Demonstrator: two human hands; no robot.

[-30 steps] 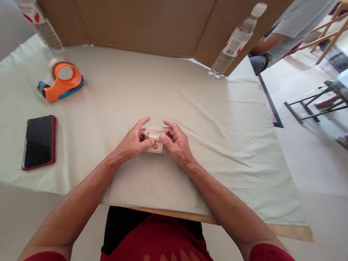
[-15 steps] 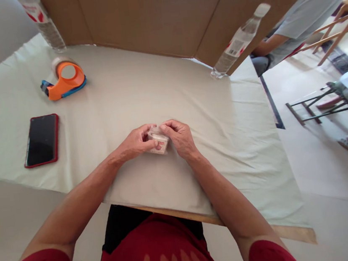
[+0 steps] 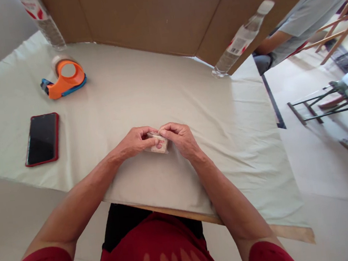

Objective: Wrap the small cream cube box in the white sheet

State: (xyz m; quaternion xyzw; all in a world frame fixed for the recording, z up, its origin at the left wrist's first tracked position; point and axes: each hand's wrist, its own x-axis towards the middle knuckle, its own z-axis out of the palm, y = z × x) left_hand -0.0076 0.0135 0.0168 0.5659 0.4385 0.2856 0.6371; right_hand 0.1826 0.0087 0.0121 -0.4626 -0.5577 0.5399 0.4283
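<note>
Box (image 3: 160, 146) between two hands

I see the left hand (image 3: 134, 143) pinching the box near the table's (image 3: 144, 92) six o'clock edge, thumb across its face. The right hand (image 3: 182, 140) has thumb and forefinger pressed together at its far edge. A phone (image 3: 42, 139) lies at nine o'clock.

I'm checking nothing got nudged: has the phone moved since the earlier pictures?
No. Against the orange tape dispenser, the phone keeps the same place and angle; both shift slightly together, likely from the camera.
</note>
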